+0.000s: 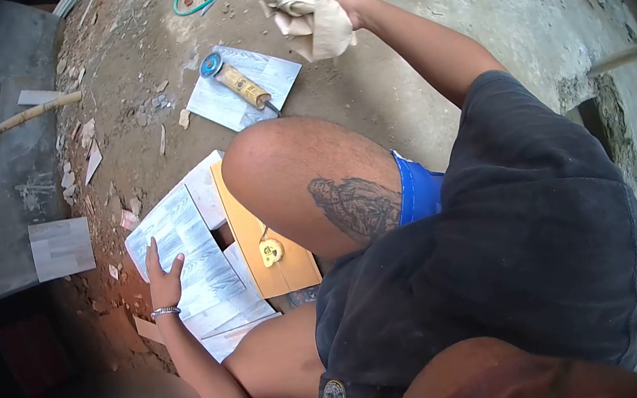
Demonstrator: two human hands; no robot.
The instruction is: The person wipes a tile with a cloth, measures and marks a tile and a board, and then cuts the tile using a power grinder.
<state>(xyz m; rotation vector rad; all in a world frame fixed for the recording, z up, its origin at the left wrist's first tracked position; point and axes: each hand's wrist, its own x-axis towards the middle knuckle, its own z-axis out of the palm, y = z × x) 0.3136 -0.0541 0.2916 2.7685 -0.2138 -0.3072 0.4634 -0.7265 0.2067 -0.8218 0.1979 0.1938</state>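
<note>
1. Head view: R hand (344,5) clenched cloth (307,13), nr hose (206,7).
2. L hand (165,280) was open, ungripping, over grey tile (198,255)'s edge.
3. Tape measure (270,252) lay on yellow board (244,211); grinder (238,82) on sep. tile (278,72).

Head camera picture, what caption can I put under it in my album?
Right hand grips a crumpled cream cloth while the left hand spreads over a grey wood-look tile.
</note>
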